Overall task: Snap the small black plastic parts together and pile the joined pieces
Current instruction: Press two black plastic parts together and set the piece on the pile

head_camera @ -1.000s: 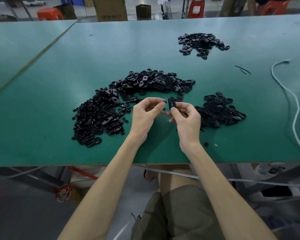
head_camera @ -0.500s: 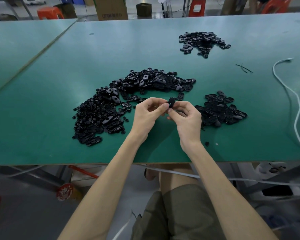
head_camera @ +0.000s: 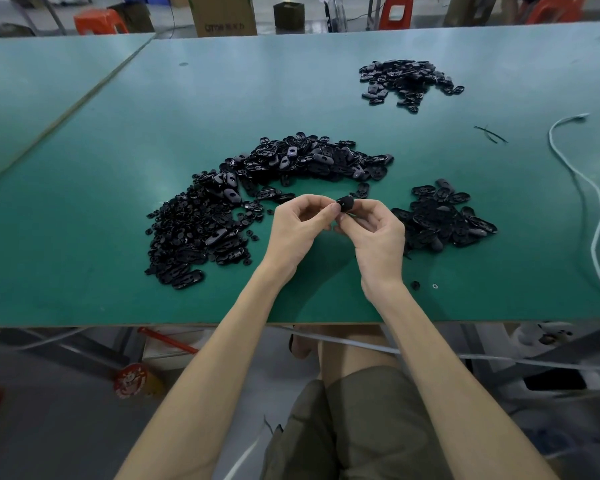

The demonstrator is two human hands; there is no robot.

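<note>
Closing together over the last second, the person's left hand (head_camera: 297, 230) and right hand (head_camera: 378, 240) now meet at the fingertips above the green table (head_camera: 118, 133), just in front of the gap in the big heap (head_camera: 257, 202) of loose pieces. A second ago the right hand held the black part (head_camera: 345, 204) upright, with the left fingertips only near it. Now the part sits lower and tilted, and less of it shows. The right fingers are curled round it from one side, and the left thumb and forefinger pinch against its other end. Both grips are narrow and tight on that one piece. Whether a second, smaller piece is trapped between the left fingertips cannot be told at this size. The change reads as the pressing stroke of a join: the halves are probably being squeezed home, not yet released. If so, this piece is close to finished and still has to be dropped on a pile. The smaller heap (head_camera: 444, 220) lies just beside the right hand, and the far heap (head_camera: 407, 81) is well apart up the table. Which of them takes joined pieces is not clear. The heaps themselves look undisturbed, and the white cable (head_camera: 596, 209) lies at the right edge as before. Much of the big heap remains, so the task as a whole looks far from done.
</note>
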